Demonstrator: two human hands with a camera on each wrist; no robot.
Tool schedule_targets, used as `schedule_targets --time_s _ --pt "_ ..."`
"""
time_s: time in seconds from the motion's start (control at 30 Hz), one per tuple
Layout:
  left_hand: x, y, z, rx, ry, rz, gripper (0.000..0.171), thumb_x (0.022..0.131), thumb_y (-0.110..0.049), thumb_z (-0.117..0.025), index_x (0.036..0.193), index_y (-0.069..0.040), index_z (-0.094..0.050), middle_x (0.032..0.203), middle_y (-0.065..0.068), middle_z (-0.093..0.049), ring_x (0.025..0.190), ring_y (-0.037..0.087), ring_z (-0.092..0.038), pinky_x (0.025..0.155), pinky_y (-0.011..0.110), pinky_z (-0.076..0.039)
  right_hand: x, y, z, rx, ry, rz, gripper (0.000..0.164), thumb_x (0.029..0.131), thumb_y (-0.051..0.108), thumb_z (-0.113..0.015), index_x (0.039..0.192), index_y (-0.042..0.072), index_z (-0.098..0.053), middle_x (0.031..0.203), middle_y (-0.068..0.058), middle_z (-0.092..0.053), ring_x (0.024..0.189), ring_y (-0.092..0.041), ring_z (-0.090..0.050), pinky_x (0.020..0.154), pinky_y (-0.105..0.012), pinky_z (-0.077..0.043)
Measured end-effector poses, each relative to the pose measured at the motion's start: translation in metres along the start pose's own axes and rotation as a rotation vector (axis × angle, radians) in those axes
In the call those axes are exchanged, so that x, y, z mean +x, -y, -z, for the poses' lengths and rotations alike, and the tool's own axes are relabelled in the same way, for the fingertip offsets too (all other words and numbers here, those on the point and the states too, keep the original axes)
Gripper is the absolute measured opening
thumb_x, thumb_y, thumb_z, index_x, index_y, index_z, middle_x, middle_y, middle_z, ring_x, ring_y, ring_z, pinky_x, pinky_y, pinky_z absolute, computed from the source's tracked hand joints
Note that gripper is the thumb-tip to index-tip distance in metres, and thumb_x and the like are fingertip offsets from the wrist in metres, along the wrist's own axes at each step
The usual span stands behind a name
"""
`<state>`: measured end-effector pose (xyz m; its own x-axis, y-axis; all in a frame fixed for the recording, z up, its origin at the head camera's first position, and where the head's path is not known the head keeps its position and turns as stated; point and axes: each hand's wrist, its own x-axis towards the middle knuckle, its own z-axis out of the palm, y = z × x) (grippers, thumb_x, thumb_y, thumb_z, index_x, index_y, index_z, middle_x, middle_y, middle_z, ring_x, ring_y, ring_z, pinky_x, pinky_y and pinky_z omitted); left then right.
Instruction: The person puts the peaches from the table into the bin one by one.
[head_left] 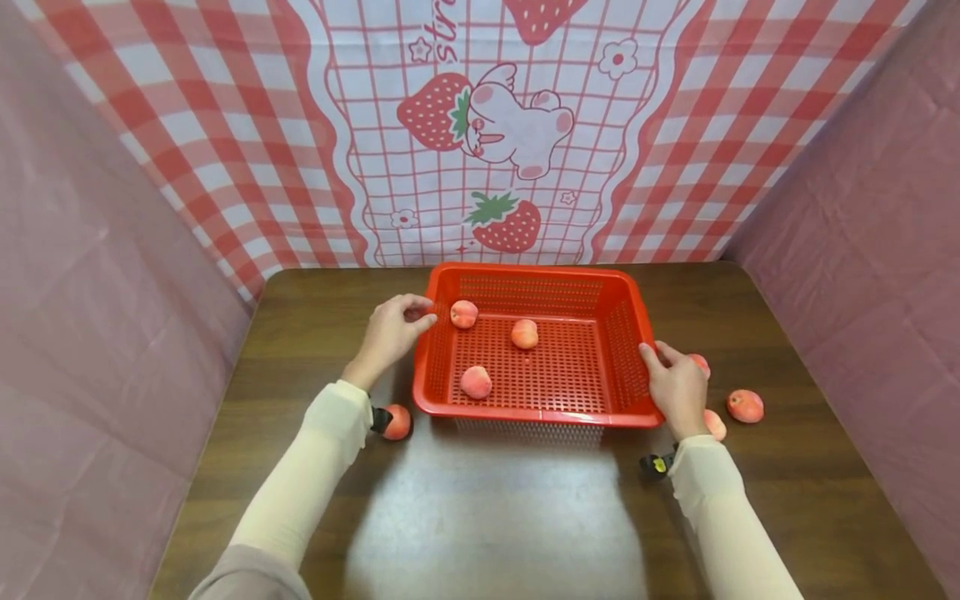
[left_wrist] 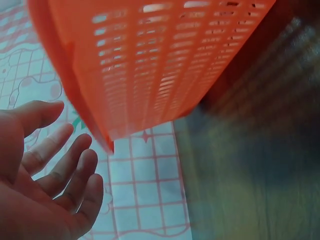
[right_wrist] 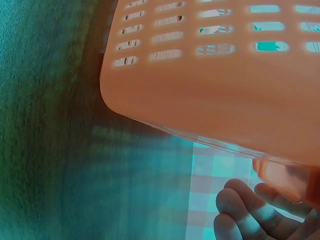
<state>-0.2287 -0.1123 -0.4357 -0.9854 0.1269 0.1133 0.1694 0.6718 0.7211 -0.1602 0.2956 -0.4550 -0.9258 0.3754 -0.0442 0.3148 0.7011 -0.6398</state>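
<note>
A red perforated plastic basket (head_left: 536, 415) stands on the wooden table with three peaches inside: one (head_left: 464, 314) at the back left, one (head_left: 525, 334) near the middle and one (head_left: 476, 382) at the front left. My left hand (head_left: 396, 332) is at its left rim, fingers loosely bent with nothing between them. In the left wrist view a small gap separates those fingertips from the rim (left_wrist: 82, 100). At the opposite end, my right hand (head_left: 677, 385) grips the right rim, thumb on top and fingers below. The right wrist view shows these fingers (right_wrist: 232, 200) under the rim.
One peach (head_left: 397, 422) lies on the table beside my left wrist. Several more, including a peach (head_left: 746, 407) at the far right, lie around my right hand. A checked strawberry cloth (head_left: 480, 167) hangs behind the table (head_left: 300, 333); pink cloths (head_left: 862, 208) flank it.
</note>
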Motion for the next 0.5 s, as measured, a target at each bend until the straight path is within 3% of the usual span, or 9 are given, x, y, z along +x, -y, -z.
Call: schedule_targets --time_s 0.23,0.5 --pt "-0.005 0.007 0.014 -0.031 -0.002 0.004 0.027 0.090 -0.021 -0.068 0.112 -0.004 -0.068 0.107 0.015 -0.072 0.097 0.029 -0.067 0.089 0.043 -0.053 0.001 0.001 0.001 -0.007 0.033 -0.012 0.065 0.098 0.055 -0.044 0.142 0.008 -0.050 0.120 -0.023 -0.066 0.089 -0.030 -0.065 0.070 -0.030 -0.051" --pt "-0.015 0.017 0.026 0.004 0.055 0.027 0.029 0.091 -0.020 -0.067 0.114 -0.002 -0.068 0.104 0.016 -0.072 0.095 0.029 -0.067 0.087 0.043 -0.053 0.001 -0.001 0.001 -0.005 0.035 -0.005 0.066 0.098 0.054 -0.043 0.142 0.006 -0.049 0.123 -0.023 -0.065 0.090 -0.030 -0.063 0.068 -0.027 -0.048"
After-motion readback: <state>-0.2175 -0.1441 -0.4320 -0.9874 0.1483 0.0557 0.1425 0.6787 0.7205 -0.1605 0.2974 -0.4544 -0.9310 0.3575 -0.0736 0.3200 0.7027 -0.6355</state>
